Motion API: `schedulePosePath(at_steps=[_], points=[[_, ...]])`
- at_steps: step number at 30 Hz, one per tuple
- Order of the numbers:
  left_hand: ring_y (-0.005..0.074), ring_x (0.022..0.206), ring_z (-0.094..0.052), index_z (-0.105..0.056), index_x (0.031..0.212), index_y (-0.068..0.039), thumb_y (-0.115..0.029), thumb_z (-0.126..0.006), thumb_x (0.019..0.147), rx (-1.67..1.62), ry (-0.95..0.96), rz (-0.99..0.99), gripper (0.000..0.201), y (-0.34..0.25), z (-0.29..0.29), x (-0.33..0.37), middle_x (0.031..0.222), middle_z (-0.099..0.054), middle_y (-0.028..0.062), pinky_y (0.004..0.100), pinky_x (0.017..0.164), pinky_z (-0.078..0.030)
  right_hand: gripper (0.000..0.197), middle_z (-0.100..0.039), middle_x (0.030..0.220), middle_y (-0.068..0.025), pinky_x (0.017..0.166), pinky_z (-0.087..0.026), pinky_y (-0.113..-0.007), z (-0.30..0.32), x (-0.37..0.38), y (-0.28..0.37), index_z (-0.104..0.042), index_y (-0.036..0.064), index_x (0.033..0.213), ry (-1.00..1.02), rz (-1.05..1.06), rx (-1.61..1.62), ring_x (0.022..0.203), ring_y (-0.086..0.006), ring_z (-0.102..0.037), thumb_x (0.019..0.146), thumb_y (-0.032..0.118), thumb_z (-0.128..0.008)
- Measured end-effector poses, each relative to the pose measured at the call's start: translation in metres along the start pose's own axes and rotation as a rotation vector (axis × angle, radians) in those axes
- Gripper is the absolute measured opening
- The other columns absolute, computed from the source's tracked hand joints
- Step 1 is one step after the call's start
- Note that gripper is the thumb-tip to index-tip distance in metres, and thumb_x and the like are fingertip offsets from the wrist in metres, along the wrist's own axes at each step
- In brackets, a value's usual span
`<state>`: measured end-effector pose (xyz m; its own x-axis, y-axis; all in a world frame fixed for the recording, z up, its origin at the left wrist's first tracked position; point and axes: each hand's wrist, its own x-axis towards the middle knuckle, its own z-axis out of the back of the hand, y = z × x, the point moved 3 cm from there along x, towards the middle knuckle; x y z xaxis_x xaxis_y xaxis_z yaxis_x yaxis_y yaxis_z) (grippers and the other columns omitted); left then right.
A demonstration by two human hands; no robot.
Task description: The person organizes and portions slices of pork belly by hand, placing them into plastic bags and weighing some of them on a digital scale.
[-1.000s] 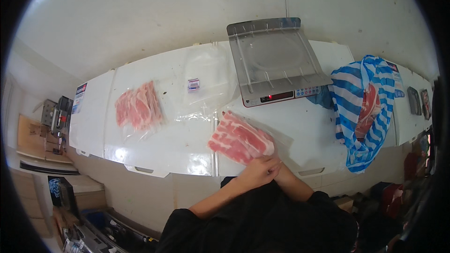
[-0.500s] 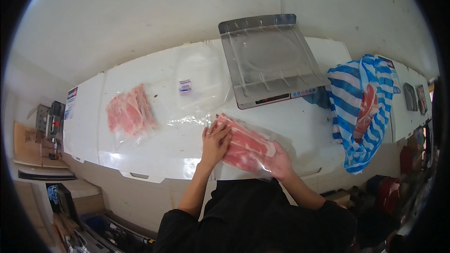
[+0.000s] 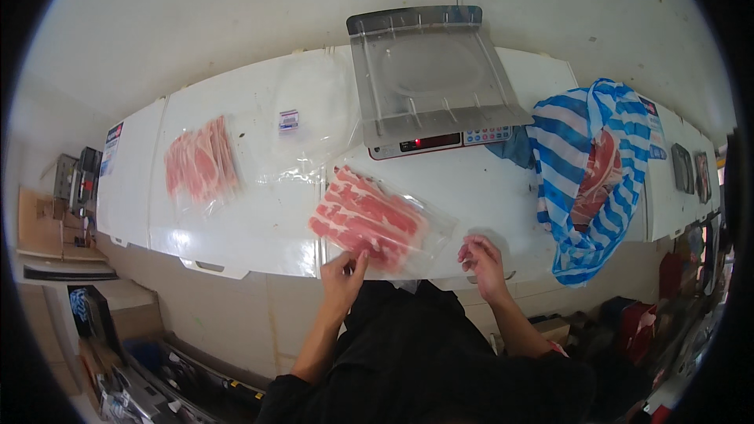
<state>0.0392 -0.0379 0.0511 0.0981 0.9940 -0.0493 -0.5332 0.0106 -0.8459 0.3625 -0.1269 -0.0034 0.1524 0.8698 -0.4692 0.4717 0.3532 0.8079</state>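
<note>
A clear plastic bag of sliced meat (image 3: 365, 216), pink with white fat stripes, lies flat near the front edge of the white surface. At its lower left edge my left hand (image 3: 344, 276) is closed, thumb and fingers pinching the plastic. To the right of the bag, apart from it, my right hand (image 3: 484, 265) hovers with loosely bent fingers spread and nothing visible in them. A second clear bag of sliced meat (image 3: 201, 161) rests at the left. Between that one and the scale are clear empty bags (image 3: 314, 102) with a small label (image 3: 288, 121) showing.
A digital scale (image 3: 428, 143) with a lit red display stands at the back under a grey metal tray (image 3: 432, 71). To the right, a blue-and-white striped bag (image 3: 559, 129) lies open around a piece of raw meat (image 3: 598, 177). Dark trays (image 3: 682, 169) sit at the far right.
The bag of meat now lies flat on the surface. My right hand has let go of it and moved right. My left hand has slid from its top to its near edge.
</note>
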Motion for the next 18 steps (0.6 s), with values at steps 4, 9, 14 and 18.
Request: schedulePosePath(at_steps=[4, 9, 14, 18], points=[[0.0116, 0.059, -0.062, -0.076, 0.089, 0.001, -0.038, -0.073, 0.101, -0.257, 0.404, 0.439, 0.041, 0.050, -0.042, -0.054, 0.072, -0.070, 0.0052, 0.0274, 0.054, -0.045, 0.032, -0.069, 0.077, -0.0084, 0.053, -0.047, -0.030, -0.022, 0.033, 0.042, -0.062, -0.0005, 0.124, 0.005, 0.110, -0.507, 0.060, -0.0148, -0.064, 0.107, 0.027, -0.064], [0.0082, 0.061, -0.060, -0.073, 0.086, -0.002, -0.040, -0.065, 0.106, -0.615, 0.540, 0.563, 0.043, 0.046, -0.101, -0.080, 0.073, -0.067, 0.0012, 0.0242, 0.055, -0.044, 0.031, -0.064, 0.065, -0.0070, 0.050, -0.046, -0.030, -0.046, 0.064, 0.057, -0.065, -0.0012, 0.097, 0.272, -0.041, -0.841, 0.050, -0.0134, -0.058, 0.105, 0.029, -0.066], [0.0060, 0.056, -0.052, -0.067, 0.078, -0.007, -0.031, -0.064, 0.108, -0.876, 0.397, 0.427, 0.038, 0.027, -0.081, -0.084, 0.066, -0.058, -0.0025, 0.0230, 0.054, -0.040, 0.037, -0.062, 0.064, -0.0045, 0.047, -0.041, -0.028, -0.049, 0.068, 0.058, -0.062, 0.0034, 0.077, 0.355, 0.007, -0.760, 0.050, -0.0111, -0.054, 0.104, 0.028, -0.065], [0.0075, 0.052, -0.046, -0.060, 0.071, -0.009, -0.025, -0.062, 0.108, -1.235, 0.347, 0.350, 0.040, -0.011, 0.004, -0.086, 0.063, -0.053, -0.0022, 0.0252, 0.053, -0.037, 0.034, -0.060, 0.064, -0.0049, 0.044, -0.038, -0.026, -0.112, 0.036, 0.099, -0.062, 0.0054, 0.079, 0.521, 0.028, -0.438, 0.049, -0.0102, -0.052, 0.104, 0.028, -0.066]])
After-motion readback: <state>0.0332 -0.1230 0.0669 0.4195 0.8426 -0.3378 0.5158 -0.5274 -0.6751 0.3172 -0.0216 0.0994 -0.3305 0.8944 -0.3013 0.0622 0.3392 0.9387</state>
